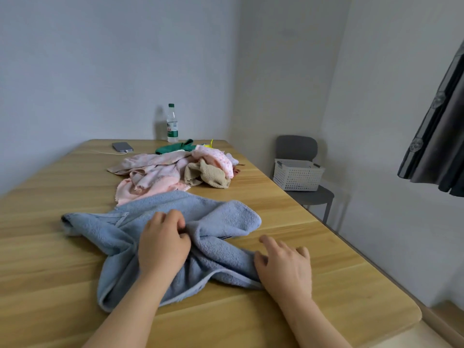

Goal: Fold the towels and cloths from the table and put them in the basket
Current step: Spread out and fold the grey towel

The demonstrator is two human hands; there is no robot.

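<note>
Blue towel (221,217) lies crumpled on the worktop (50,272), right under both hands. The left hand (163,243) pinches a bunched fold near the middle of it, with its fingers curled in. The right hand (285,266) sits at the towel's 4 o'clock end. Its fingers are spread and loose, its thumb touches the towel's edge, and it does not seem to grip anything. The hands are apart, with a twisted bit of towel between them.

The towel is not folded yet. It looks like it needs to be pulled flat first.

At 12 o'clock from the towel sits a heap of pink cloths (153,172), and one of them touches the towel's far edge. A tan cloth (208,175) lies just beside them at 1 o'clock. A green cloth (175,148) peeks out behind the heap. None of these are folded.

The basket (297,178) waits at 2 o'clock, off the worktop, on a grey chair (296,146). No cloth shows inside it from here.

So the job looks like it has only just begun. Every cloth must be folded and carried over.

A bottle (172,124) and a phone (122,146) stand at the far edge.
</note>
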